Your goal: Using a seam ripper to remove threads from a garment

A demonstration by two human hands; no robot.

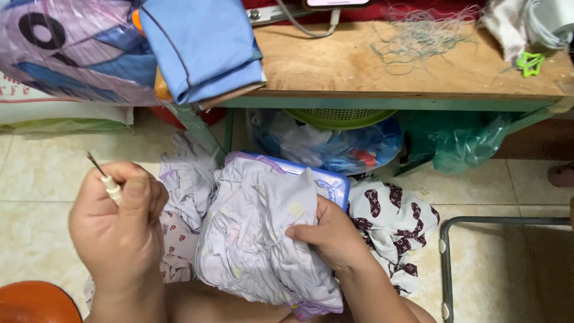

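Cloth fills my lap. My right hand [332, 233] is closed on a bunched-up pale purple cloth [263, 233], with my fingers pinching a fold near its middle. The cloth sits between my two hands, just above my knees. My left hand [122, 224] is curled shut around a small seam ripper [106, 177]. Its white handle is pressed between my thumb and fingers, and its thin metal tip pokes up and to the left. Under the purple cloth I see a blue edge [335, 179] and a white cloth with dark red shapes [391, 218] lying on the tiled floor [36, 173]. Up ahead is a wooden worktop [371, 66] with folded blue cloth [200, 48] and loose threads [424, 36] on it. A green basket [338, 118] sits under it.
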